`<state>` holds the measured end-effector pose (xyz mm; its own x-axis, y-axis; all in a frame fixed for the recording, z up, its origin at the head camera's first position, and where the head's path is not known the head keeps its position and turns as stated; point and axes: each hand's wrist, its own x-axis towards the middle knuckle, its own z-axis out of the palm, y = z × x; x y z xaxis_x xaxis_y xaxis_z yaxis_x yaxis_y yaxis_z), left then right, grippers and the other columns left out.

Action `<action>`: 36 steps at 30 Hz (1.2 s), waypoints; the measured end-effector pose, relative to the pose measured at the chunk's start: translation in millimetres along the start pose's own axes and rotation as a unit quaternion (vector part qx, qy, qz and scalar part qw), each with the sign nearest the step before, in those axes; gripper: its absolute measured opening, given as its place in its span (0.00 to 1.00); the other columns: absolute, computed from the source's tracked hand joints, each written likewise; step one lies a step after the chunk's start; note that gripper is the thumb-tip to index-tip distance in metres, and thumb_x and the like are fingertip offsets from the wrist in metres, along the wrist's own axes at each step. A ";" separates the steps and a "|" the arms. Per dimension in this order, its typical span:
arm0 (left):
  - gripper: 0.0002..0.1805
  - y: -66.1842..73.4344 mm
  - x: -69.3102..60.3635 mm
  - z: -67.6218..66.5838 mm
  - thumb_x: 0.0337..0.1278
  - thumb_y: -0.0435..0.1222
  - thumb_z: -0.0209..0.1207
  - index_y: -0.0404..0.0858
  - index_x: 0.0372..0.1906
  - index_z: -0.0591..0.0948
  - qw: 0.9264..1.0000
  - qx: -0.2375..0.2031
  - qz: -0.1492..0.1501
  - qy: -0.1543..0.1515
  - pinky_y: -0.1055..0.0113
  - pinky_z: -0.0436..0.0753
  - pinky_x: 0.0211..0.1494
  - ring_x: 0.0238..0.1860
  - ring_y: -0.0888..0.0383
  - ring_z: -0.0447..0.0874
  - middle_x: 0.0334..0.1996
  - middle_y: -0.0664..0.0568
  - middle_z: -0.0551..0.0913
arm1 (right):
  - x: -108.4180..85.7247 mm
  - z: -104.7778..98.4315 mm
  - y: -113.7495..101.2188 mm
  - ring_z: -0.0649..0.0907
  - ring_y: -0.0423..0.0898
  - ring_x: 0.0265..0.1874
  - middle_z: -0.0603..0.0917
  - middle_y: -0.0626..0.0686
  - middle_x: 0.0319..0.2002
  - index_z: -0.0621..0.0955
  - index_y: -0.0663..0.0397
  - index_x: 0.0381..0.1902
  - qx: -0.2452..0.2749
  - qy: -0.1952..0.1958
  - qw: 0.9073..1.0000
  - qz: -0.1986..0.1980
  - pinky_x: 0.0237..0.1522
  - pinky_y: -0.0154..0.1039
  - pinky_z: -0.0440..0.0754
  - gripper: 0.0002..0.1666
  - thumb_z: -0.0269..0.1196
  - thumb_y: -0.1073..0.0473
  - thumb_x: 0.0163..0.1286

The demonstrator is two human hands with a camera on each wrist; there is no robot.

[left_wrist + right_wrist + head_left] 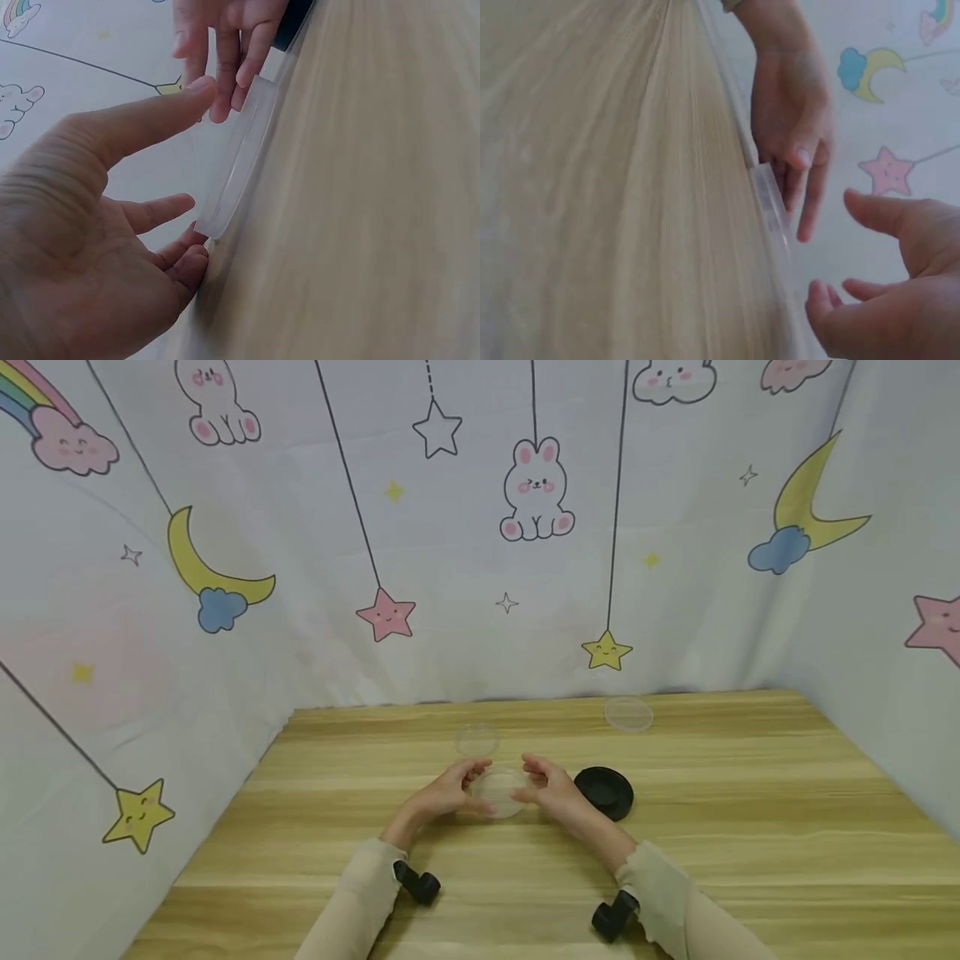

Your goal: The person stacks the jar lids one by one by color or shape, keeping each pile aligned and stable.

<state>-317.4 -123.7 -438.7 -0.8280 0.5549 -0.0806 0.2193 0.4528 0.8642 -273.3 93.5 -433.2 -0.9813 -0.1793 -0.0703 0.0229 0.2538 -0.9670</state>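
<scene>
A clear, shallow round plastic container lies flat on the wooden table, its low side wall seen edge-on in the left wrist view. My left hand curves loosely at its left side, with lower fingertips at or touching the rim and the thumb held apart. On the other side my right hand hovers, fingers spread and thumb over the container's right edge. In the right wrist view the right hand stands apart from the container. Neither hand grips it. Whether its top is covered I cannot tell.
A black round dish-like piece lies just right of my right hand. Behind the container is a clear disc, and another clear disc lies near the table's back edge. A patterned white curtain encloses the wooden table.
</scene>
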 end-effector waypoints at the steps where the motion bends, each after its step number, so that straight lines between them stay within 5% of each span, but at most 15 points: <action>1: 0.46 2.4 0.0 0.7 0.49 0.40 0.71 0.34 0.72 0.62 1.000 -0.004 -0.002 0.000 0.48 0.67 0.66 0.64 0.44 0.65 0.66 0.38 0.67 | -0.9 -0.7 -1.6 0.65 0.64 0.70 0.67 0.66 0.70 0.62 0.62 0.73 0.000 -0.005 1.000 0.000 0.68 0.58 0.67 0.42 0.66 0.61 0.65; 9: 0.45 44.1 8.6 9.4 0.55 0.43 0.67 0.39 0.75 0.58 0.999 -0.024 0.036 0.018 0.37 0.54 0.74 0.74 0.39 0.52 0.74 0.38 0.58 | 1.4 -31.7 -21.5 0.62 0.62 0.72 0.63 0.64 0.73 0.58 0.62 0.75 -0.006 0.003 0.999 -0.038 0.70 0.57 0.66 0.43 0.63 0.57 0.68; 15: 0.42 79.9 38.1 19.3 0.57 0.42 0.66 0.43 0.75 0.60 0.996 -0.044 0.059 0.058 0.44 0.58 0.75 0.74 0.43 0.56 0.72 0.43 0.62 | 5.6 -81.6 -20.8 0.59 0.60 0.74 0.59 0.64 0.74 0.55 0.62 0.76 -0.012 0.057 0.997 -0.041 0.73 0.57 0.61 0.44 0.62 0.55 0.70; 22: 0.40 112.2 73.3 36.1 0.59 0.42 0.65 0.47 0.74 0.62 0.991 -0.097 0.052 0.078 0.42 0.64 0.72 0.73 0.42 0.57 0.73 0.43 0.62 | 5.9 -126.5 -12.0 0.57 0.63 0.74 0.55 0.67 0.75 0.51 0.65 0.76 -0.028 0.095 0.994 -0.045 0.74 0.57 0.59 0.45 0.60 0.57 0.71; 30: 0.37 127.6 114.3 60.2 0.57 0.37 0.66 0.44 0.72 0.66 0.982 -0.145 0.034 0.116 0.47 0.69 0.70 0.72 0.45 0.60 0.71 0.44 0.66 | 8.7 -168.2 -8.1 0.53 0.64 0.75 0.51 0.67 0.76 0.44 0.62 0.78 -0.058 0.105 0.992 -0.029 0.74 0.59 0.57 0.50 0.59 0.54 0.71; 36: 0.35 120.4 142.5 75.3 0.55 0.34 0.67 0.41 0.69 0.69 0.977 -0.163 0.017 0.137 0.51 0.73 0.67 0.70 0.43 0.62 0.70 0.45 0.68 | 14.1 -182.8 -3.6 0.51 0.66 0.76 0.49 0.66 0.77 0.42 0.63 0.77 -0.102 0.098 0.990 0.008 0.73 0.61 0.56 0.53 0.59 0.47 0.72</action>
<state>-370.1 62.4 -383.6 -0.9397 0.3386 0.0484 0.1101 0.1655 0.9800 -322.1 263.8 -386.0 -0.9998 0.0082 -0.0173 0.0191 0.4459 -0.8949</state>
